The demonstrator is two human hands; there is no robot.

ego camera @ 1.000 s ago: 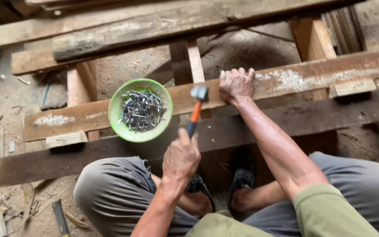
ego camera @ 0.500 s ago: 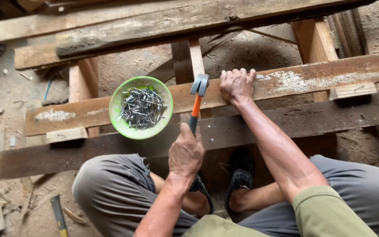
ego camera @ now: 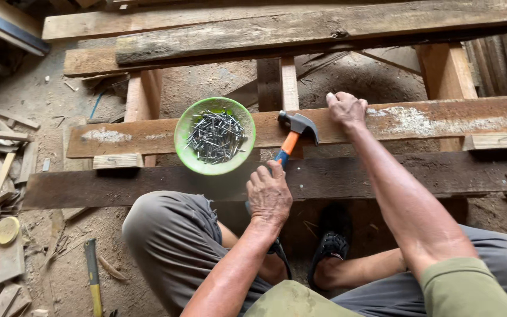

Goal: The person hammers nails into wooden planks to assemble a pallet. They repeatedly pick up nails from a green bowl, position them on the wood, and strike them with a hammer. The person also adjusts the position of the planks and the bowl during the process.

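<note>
We are in the middle of nailing: our left hand [ego camera: 269,194] is closed in a fist round the orange and blue handle of the claw hammer [ego camera: 293,137], whose steel head hangs raised just above the pale plank [ego camera: 429,120], while our right hand [ego camera: 346,109] rests on that plank a little to the right of the head, fingers curled together as if steadying a nail, though the nail itself is too small for us to make out. The next move, as we judge it, calls for a short, square blow onto the spot beside the right fingertips, with those fingers kept out of the head's path. The green bowl [ego camera: 184,124], full of loose grey nails [ego camera: 214,137], sits on the same plank just to the left of the hammer. A darker plank [ego camera: 148,185] lies nearer our knees, and more rough boards cross above on wooden posts. We sit low with legs folded, on a dusty dirt floor [ego camera: 48,100] strewn with offcuts and shavings; a yellow-handled tool [ego camera: 93,276] lies at lower left.
</note>
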